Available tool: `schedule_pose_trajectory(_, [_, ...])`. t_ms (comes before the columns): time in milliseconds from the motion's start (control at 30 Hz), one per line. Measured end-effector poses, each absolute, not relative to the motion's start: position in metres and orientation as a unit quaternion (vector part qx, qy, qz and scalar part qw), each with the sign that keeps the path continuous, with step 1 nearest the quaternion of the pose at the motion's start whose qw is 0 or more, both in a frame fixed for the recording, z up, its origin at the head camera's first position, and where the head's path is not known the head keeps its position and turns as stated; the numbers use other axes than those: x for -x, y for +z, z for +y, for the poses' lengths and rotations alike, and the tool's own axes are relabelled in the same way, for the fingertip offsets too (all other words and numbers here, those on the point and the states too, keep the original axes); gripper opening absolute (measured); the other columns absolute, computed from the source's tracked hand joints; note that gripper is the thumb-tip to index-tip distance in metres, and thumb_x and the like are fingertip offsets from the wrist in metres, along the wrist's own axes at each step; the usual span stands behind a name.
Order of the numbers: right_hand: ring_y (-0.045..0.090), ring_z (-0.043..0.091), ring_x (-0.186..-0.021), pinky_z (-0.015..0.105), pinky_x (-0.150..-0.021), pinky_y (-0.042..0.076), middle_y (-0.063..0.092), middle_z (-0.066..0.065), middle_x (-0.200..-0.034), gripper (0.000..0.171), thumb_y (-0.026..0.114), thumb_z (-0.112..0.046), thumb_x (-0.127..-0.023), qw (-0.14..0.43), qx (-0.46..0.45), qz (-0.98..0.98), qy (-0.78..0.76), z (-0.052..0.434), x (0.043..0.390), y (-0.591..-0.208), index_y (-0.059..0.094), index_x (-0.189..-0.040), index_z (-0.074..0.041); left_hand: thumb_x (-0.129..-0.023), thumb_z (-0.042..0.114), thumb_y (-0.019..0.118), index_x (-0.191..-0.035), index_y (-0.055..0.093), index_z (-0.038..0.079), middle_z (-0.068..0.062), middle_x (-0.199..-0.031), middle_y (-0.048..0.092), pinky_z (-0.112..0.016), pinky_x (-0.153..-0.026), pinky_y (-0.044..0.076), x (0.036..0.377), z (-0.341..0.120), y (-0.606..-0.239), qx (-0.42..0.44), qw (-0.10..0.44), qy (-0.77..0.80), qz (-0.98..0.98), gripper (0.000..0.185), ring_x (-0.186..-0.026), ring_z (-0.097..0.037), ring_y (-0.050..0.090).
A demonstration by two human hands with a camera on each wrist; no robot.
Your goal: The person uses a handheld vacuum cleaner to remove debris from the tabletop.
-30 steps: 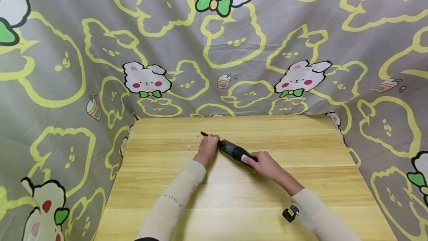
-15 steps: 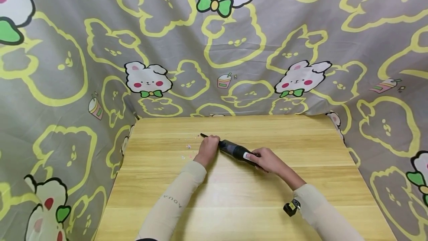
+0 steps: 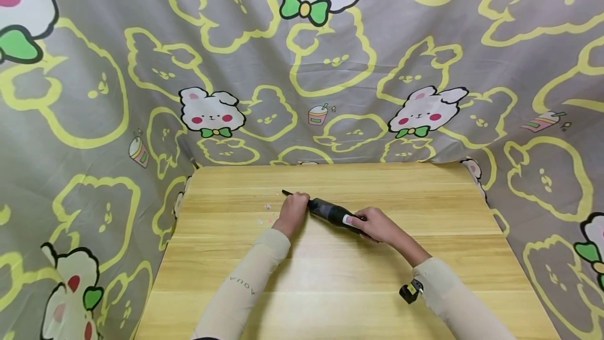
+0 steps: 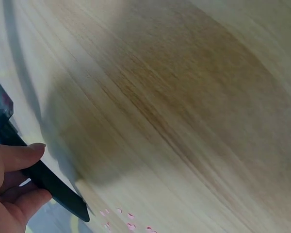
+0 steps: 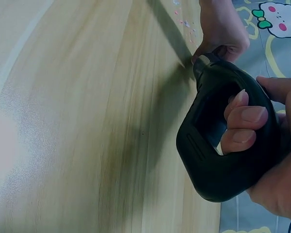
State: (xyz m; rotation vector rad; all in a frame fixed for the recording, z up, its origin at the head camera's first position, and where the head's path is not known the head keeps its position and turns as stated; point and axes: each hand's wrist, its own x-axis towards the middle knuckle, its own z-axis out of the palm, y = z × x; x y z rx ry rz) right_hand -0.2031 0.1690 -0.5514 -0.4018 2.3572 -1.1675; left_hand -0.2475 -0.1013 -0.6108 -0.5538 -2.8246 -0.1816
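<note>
On our far left, a loose scatter of small paper-like scraps point(image 3: 268, 206), pale and pink, lies on the table point(image 3: 330, 277). We judge the work unfinished, since these bits remain to be dealt with; we cannot tell whether any are already inside the hand vacuum point(image 3: 325, 211), or whether it is running.

Next comes the narrow nozzle point(image 3: 287, 192). Its tip sits near the scraps, just to their right and a little farther from us, and we cannot tell whether it touches the wood.

Our left hand point(image 3: 293, 210) pinches the nozzle between thumb and fingers, with the tip reaching out past it to the left. The vacuum's clear-walled body starts just to that hand's right and slants toward us, so it lies between our two hands.

At the right end, our right hand point(image 3: 375, 223) has its fingers curled through the looped handle point(image 5: 199, 165), gripping it closed, with the thumb along the outer side.
</note>
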Motion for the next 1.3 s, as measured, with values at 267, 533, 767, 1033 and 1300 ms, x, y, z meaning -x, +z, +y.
schedule_pose_trajectory(267, [0.038,0.009,-0.036,0.023,-0.038,0.034,0.048,-0.004,-0.049,0.046,0.057,-0.044,-0.106,0.241,0.151,0.859,-0.425,0.17,0.202,-0.552,0.072,-0.09,-0.003,-0.089,-0.01,0.071,-0.085,0.076,0.006,-0.01,-0.081,0.078,-0.032,-0.059,0.064,0.244,-0.102,-0.614,0.191,0.147,-0.042,-0.97,0.017,-0.068,-0.024,0.075])
schedule_pose_trajectory(533, [0.039,0.01,-0.037,0.023,-0.037,0.035,0.049,-0.003,-0.051,0.043,0.057,-0.044,-0.106,0.242,0.149,0.86,-0.424,0.172,0.199,-0.553,0.071,-0.088,-0.006,-0.089,-0.011,0.07,-0.085,0.076,0.005,-0.01,-0.081,0.078,-0.032,-0.059,0.064,0.241,-0.1,-0.613,0.192,0.142,-0.05,-0.97,0.017,-0.069,-0.026,0.076])
schedule_pose_trajectory(767, [0.039,0.01,-0.038,0.025,-0.038,0.037,0.049,-0.003,-0.051,0.042,0.057,-0.044,-0.106,0.246,0.149,0.86,-0.421,0.175,0.197,-0.552,0.071,-0.088,-0.008,-0.085,-0.013,0.071,-0.083,0.075,0.005,-0.011,-0.077,0.077,-0.031,-0.057,0.063,0.238,-0.099,-0.612,0.2,0.157,-0.049,-0.966,0.019,-0.065,-0.025,0.074])
schedule_pose_trajectory(1033, [0.039,0.01,-0.038,0.021,-0.037,0.035,0.051,-0.003,-0.052,0.039,0.058,-0.042,-0.105,0.247,0.147,0.857,-0.428,0.172,0.194,-0.55,0.072,-0.09,-0.009,-0.084,-0.014,0.072,-0.082,0.075,0.004,-0.01,-0.076,0.076,-0.031,-0.057,0.063,0.232,-0.102,-0.612,0.206,0.173,-0.035,-0.963,0.018,-0.065,-0.023,0.074])
schedule_pose_trajectory(1300, [0.036,0.009,-0.036,0.023,-0.038,0.034,0.05,-0.003,-0.052,0.045,0.057,-0.042,-0.106,0.252,0.16,0.855,-0.423,0.172,0.189,-0.55,0.071,-0.088,-0.003,-0.084,-0.014,0.07,-0.081,0.073,0.004,-0.011,-0.076,0.075,-0.033,-0.057,0.063,0.223,-0.103,-0.612,0.205,0.167,-0.045,-0.963,0.018,-0.067,-0.026,0.074])
